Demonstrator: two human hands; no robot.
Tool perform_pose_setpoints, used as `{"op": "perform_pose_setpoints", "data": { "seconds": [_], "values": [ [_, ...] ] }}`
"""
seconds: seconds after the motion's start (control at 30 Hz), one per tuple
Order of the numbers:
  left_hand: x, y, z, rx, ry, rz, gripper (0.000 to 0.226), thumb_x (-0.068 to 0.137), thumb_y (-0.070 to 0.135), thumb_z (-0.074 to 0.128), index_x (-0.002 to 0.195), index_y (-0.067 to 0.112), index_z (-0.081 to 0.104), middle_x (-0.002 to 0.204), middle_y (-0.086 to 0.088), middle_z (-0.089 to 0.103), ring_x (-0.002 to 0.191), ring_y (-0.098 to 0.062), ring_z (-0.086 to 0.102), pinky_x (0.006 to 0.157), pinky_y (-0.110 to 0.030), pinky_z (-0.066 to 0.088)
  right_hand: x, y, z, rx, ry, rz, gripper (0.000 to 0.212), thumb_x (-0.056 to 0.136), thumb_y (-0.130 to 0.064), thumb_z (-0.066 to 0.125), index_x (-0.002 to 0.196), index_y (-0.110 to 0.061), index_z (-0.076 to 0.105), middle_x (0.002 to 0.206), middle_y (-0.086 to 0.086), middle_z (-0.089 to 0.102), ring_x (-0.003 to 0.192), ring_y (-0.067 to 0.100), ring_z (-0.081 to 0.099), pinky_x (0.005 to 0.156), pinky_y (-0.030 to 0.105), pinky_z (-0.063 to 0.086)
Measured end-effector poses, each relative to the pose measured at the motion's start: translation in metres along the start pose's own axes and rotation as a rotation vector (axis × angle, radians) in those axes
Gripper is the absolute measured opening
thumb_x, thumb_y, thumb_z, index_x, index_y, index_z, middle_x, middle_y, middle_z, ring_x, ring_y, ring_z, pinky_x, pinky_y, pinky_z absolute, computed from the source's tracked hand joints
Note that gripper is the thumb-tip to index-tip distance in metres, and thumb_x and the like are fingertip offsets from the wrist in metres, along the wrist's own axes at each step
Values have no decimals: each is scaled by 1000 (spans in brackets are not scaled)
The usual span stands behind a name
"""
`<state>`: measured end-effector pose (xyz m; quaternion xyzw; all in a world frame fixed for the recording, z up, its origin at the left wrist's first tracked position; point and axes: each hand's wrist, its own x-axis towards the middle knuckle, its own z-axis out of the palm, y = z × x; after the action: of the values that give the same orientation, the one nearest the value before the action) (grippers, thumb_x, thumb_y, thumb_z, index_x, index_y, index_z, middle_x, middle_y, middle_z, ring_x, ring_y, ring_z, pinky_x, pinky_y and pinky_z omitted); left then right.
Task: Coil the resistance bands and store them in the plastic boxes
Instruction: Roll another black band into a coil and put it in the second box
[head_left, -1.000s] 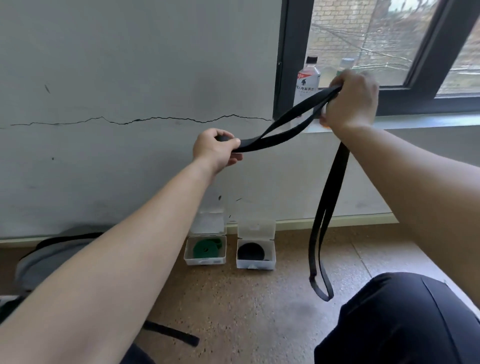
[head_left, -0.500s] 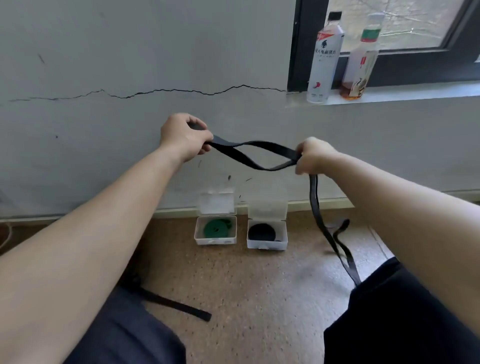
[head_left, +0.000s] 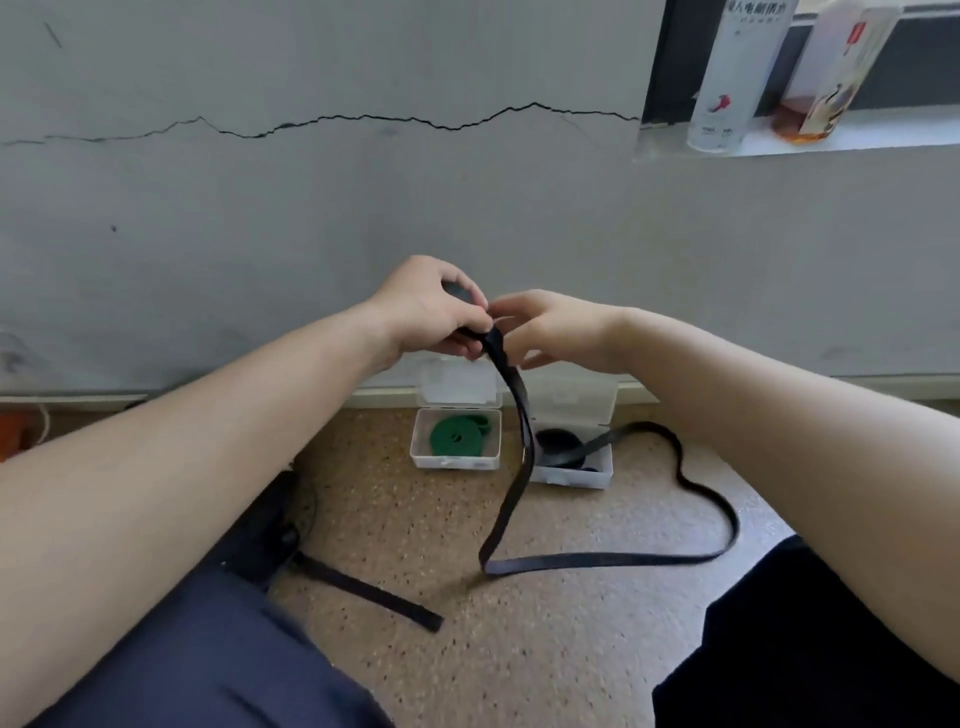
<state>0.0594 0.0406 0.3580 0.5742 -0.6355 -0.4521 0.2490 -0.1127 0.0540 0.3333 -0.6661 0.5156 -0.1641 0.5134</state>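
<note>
Gripping 1 end of the black band (head_left: 597, 561) in curled fingers: left hand (head_left: 431, 312). Right hand (head_left: 556, 330) meets the band just beside it; pinch or mere touch, cannot tell. Band hangs to the floor, loops right, crosses the right box (head_left: 571, 478), which holds a black coil (head_left: 556, 441). Left box (head_left: 454, 460): green coil (head_left: 454, 436).

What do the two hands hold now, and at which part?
The black band: left hand grips its top end, right hand pinches it just below.
</note>
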Motion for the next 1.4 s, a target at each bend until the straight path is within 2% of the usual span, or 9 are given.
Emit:
{"op": "perform_pose_setpoints", "data": {
  "seconds": [0.13, 0.33, 0.47, 0.63, 0.83, 1.03, 1.17, 1.3, 1.4],
  "values": [
    [3, -10, -1, -44, 82, 37, 27, 76, 3, 82, 96, 12, 66, 88, -10, 71, 66, -19, 72, 61, -28, 60, 12, 7, 7, 157, 27, -122, 16, 95, -13, 63, 111, -10, 67, 99, 9, 74, 97, 19, 71, 101, 43, 49],
    [5, -18, 1, -219, 219, 2, 50, 77, 22, 86, 117, 12, 57, 97, -9, 73, 75, -19, 76, 74, -33, 63, 24, 17, 10, 219, 168, -225, 16, 98, -18, 65, 112, -10, 65, 86, 8, 73, 79, 23, 68, 88, 43, 58],
    [6, -16, 6, -257, 264, -31, 29, 89, 37, 71, 106, 14, 67, 94, -7, 75, 81, -25, 75, 76, -34, 63, 22, 18, 9, 237, 194, -221, 14, 100, -17, 62, 111, -12, 67, 78, 1, 71, 66, 15, 63, 69, 26, 54],
    [10, -20, 3, -272, 289, -50, 7, 88, 24, 73, 87, 18, 75, 85, -5, 73, 75, -19, 68, 75, -30, 61, 18, 23, 6, 235, 141, -152, 19, 96, -19, 68, 115, -14, 70, 82, 3, 75, 69, 15, 64, 77, 31, 57],
    [10, -23, -1, -433, 246, -78, 15, 86, 8, 75, 100, 6, 74, 87, -11, 72, 69, -14, 68, 64, -20, 55, 10, 18, 2, 327, 103, -95, 33, 101, -44, 54, 105, -15, 68, 86, 6, 74, 72, 22, 63, 82, 39, 49],
    [-2, -13, 3, -534, 184, -57, 31, 80, 5, 80, 110, 6, 71, 99, -10, 75, 79, -16, 74, 72, -22, 57, 7, 12, 7, 372, 139, -172, 21, 103, -32, 54, 100, -14, 64, 78, 8, 70, 64, 21, 60, 69, 31, 49],
    [-10, -6, 5, -755, 190, -63, 39, 78, 3, 80, 113, 4, 65, 97, -10, 73, 74, -13, 72, 66, -18, 56, 7, 9, 6, 496, 136, -233, 16, 103, -25, 54, 94, -14, 61, 76, 9, 69, 59, 20, 57, 64, 31, 43],
    [-17, -2, 12, -914, 190, -22, 23, 75, 6, 79, 94, 9, 66, 86, -7, 72, 75, -14, 69, 69, -19, 57, 6, 5, 4, 650, 106, -260, 18, 103, -21, 52, 88, -14, 59, 71, 10, 64, 54, 19, 51, 59, 30, 40],
    [-20, -1, 17, -803, 250, 98, 19, 72, 8, 81, 86, 12, 69, 83, -4, 72, 81, -15, 70, 76, -23, 57, 3, 3, 4, 681, 82, -249, 20, 104, -21, 50, 86, -15, 58, 69, 9, 61, 52, 17, 48, 59, 30, 35]
  ]
}}
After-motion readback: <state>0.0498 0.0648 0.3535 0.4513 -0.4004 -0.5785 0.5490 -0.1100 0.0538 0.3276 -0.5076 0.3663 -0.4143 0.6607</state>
